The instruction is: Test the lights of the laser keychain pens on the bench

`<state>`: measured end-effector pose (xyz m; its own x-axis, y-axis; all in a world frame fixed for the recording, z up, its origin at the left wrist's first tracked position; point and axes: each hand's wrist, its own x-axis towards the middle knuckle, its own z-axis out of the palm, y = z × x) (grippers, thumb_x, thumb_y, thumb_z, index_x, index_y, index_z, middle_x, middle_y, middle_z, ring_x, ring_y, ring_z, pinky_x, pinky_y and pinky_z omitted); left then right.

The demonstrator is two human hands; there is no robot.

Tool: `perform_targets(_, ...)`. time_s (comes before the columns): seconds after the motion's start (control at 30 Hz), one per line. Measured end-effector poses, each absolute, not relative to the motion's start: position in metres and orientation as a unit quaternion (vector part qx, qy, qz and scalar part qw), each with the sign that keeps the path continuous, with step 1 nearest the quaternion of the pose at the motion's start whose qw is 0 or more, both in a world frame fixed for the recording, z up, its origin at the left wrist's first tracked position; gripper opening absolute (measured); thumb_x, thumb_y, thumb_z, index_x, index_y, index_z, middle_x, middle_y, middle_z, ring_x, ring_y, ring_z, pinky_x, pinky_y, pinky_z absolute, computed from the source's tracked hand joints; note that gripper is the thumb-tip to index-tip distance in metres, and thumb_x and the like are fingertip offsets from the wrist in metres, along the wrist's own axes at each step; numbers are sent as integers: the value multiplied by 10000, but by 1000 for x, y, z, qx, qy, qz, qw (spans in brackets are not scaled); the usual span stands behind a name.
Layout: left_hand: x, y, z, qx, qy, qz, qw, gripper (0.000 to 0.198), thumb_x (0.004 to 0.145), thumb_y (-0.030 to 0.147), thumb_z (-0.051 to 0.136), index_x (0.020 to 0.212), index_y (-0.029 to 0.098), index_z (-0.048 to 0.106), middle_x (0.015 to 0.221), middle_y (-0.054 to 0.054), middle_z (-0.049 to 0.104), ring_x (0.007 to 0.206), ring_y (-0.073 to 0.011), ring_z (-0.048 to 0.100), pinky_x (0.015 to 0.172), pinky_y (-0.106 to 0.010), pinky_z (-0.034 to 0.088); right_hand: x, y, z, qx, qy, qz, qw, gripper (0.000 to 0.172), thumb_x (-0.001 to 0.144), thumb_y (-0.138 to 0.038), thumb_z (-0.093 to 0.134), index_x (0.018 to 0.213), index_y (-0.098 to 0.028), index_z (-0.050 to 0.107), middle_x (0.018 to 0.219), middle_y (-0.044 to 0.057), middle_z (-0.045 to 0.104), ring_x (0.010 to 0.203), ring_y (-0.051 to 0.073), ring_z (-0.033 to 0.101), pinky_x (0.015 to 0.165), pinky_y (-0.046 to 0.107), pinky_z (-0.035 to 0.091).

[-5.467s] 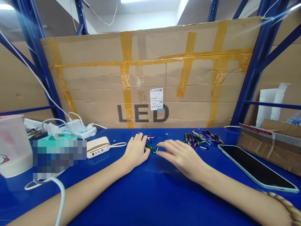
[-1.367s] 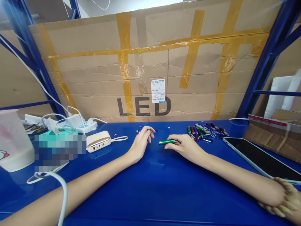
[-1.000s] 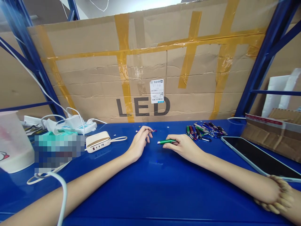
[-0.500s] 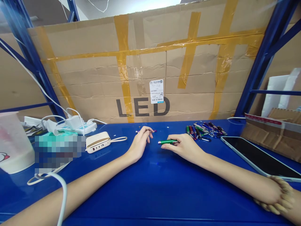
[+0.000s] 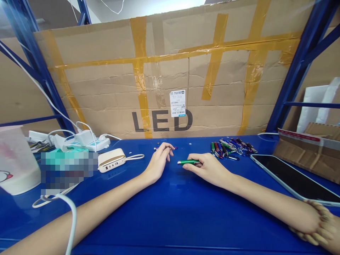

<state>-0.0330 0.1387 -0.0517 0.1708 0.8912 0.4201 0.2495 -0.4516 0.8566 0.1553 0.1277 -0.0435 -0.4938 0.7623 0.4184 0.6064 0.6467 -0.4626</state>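
Head view over a blue bench (image 5: 170, 221), with both forearms reaching in from the lower corners. The right hand (image 5: 208, 170) holds a green penlight (image 5: 188, 162), its fingers curled closely around the rear part and its tip pointing left. The left hand (image 5: 158, 164) lies farther from the viewer, to the left of the green penlight and well short of touching the right hand. Its curved fingers (image 5: 167, 147) rest over a slim purple penlight (image 5: 165, 148) lying crosswise; how firmly they hold it cannot be told. Relative to the green penlight, a heap of penlights (image 5: 225, 148) with clips lies beyond and to the right, a phone (image 5: 292, 179) lies farther right, a power bank (image 5: 111, 160) lies to the left, and a power strip (image 5: 90, 144) lies beyond the power bank. A cardboard sheet (image 5: 162, 85) printed "LED" stands behind.
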Motion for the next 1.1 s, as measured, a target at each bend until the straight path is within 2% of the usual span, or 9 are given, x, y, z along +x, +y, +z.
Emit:
perform_targets(0.5, -32, 139, -51, 686, 421, 494, 329, 207, 852, 286, 324, 866, 191, 506, 750, 0, 511, 617, -98, 449, 496, -198, 326, 156, 130, -44, -380, -865, 151, 290, 412, 765, -575, 460, 691, -201, 618, 561, -25, 522, 502, 85, 392, 479, 207, 273)
perform_targets(0.7, -32, 140, -53, 684, 418, 498, 331, 189, 845, 274, 330, 868, 194, 500, 741, 7, 507, 614, -97, 441, 495, -199, 314, 155, 129, -44, -404, -858, 121, 294, 455, 707, -624, 494, 599, -192, 586, 501, -35, 459, 480, 79, 323, 467, 204, 261)
perform_targets(0.93, -33, 139, -52, 693, 417, 490, 324, 193, 850, 288, 331, 869, 194, 498, 751, 6, 511, 622, -98, 443, 506, -203, 323, 155, 128, -43, -395, -862, 114, 297, 456, 734, -611, 470, 632, -191, 615, 511, -24, 469, 484, 83, 327, 470, 203, 272)
perform_targets(1.1, -32, 135, -50, 703, 427, 478, 310, 199, 852, 295, 329, 866, 193, 499, 759, 7, 517, 630, -101, 451, 531, -210, 341, 154, 128, -43, -404, -859, 105, 295, 480, 735, -617, 461, 582, -176, 571, 500, -33, 442, 489, 77, 305, 468, 199, 262)
